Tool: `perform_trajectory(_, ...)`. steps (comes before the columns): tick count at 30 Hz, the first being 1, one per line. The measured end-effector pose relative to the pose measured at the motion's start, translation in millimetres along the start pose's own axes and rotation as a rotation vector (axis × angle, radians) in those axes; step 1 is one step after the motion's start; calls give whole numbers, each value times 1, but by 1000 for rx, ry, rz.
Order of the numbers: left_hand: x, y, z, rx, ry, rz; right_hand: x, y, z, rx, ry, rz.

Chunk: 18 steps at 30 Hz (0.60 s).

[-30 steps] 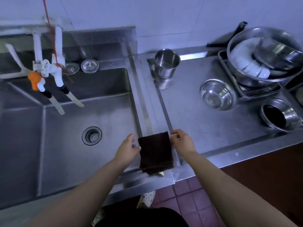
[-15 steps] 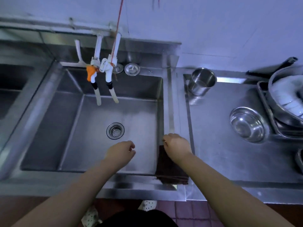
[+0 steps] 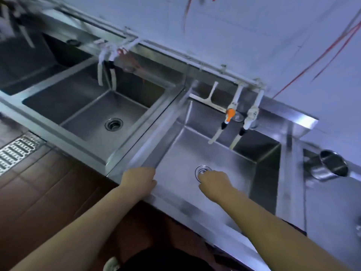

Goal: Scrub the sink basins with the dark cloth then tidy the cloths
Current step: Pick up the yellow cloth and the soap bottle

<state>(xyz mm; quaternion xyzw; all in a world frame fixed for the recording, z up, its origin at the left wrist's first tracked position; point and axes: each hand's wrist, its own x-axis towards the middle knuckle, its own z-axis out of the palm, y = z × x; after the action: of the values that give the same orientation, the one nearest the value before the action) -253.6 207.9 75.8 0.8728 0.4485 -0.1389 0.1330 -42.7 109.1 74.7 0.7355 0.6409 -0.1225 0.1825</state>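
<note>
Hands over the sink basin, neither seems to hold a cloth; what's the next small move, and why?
Probably fetch the dark cloth, which is out of view: the left hand at the basin rim and the right hand above the drain both look empty.

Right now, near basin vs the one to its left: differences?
The near basin has both hands over it; the left basin has none. The near basin's taps include an orange valve; the left basin's taps look blurred white. Both are steel, each with a round drain.
</note>
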Motion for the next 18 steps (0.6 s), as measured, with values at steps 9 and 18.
perform_trajectory(9,-85,-251,-31,27,136,-258,98,-248,-102,-5,91,-233)
perform_trajectory(18,-120,-407,-36,-42,127,-491,176,-390,-158,58,130,-347)
